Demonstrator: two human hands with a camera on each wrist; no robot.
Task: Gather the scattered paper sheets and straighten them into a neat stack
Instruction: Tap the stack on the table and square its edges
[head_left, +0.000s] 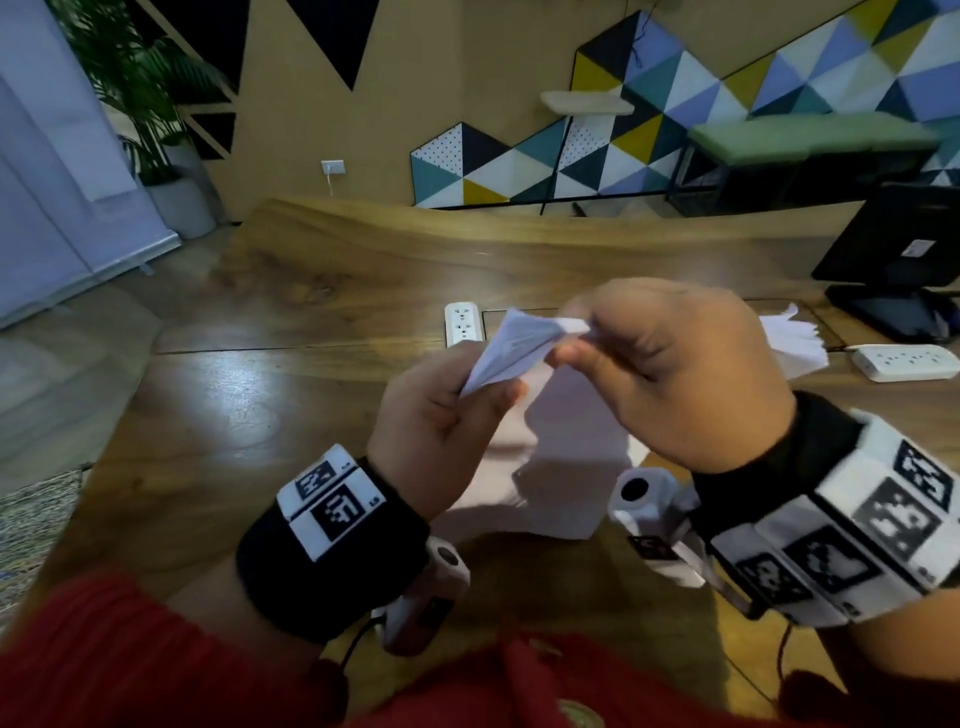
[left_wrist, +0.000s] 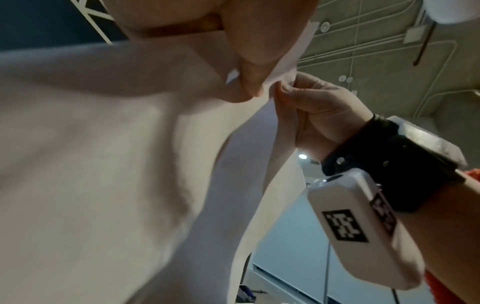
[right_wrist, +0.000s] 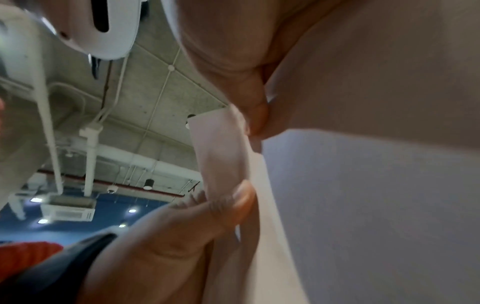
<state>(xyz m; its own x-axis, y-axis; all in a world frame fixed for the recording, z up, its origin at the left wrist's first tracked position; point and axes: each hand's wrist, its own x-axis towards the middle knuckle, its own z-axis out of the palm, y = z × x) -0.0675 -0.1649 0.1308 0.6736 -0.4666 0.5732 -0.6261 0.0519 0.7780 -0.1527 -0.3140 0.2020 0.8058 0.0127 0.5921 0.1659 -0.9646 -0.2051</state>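
Wooden table (head_left: 322, 291) spreading wide under a bright glare, with one white power strip (head_left: 461, 323) lying near the middle and a second power strip (head_left: 906, 362) off at the right edge, just in front of a black monitor (head_left: 904, 249) on its stand. Beyond the far edge, wall panels (head_left: 613, 150) of blue, teal, yellow, black and white triangles, a green bench (head_left: 810, 136) set against them, and a wall socket (head_left: 332, 167) with a white cable hanging from it. Potted plant (head_left: 145, 88) at far left, beside a pale banner (head_left: 57, 171).
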